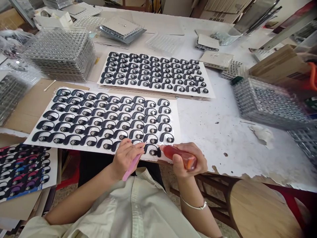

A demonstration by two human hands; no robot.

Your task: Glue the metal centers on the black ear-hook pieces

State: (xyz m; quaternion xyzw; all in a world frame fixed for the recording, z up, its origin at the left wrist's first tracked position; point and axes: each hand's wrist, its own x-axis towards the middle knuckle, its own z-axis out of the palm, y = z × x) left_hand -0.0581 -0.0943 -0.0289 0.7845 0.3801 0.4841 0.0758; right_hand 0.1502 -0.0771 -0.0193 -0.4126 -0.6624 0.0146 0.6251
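Head view: worn white table [210, 132]; near left on it, flat white card [176, 117]. R hand [195, 158] grips translucent red-orange bottle [176, 154], L hand [125, 157] pinches slim pink stick [130, 169], both at card's near right edge, by black hooked pcs [153, 152]. Prob. dispensing step; next likely calls for steady aim, light squeeze.

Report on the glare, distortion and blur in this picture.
Head view: glints on the stacked clear trays at left; head view: wide-angle stretching at lower right, across the wooden stool; head view: far right edge soft, the red bottle clearer.
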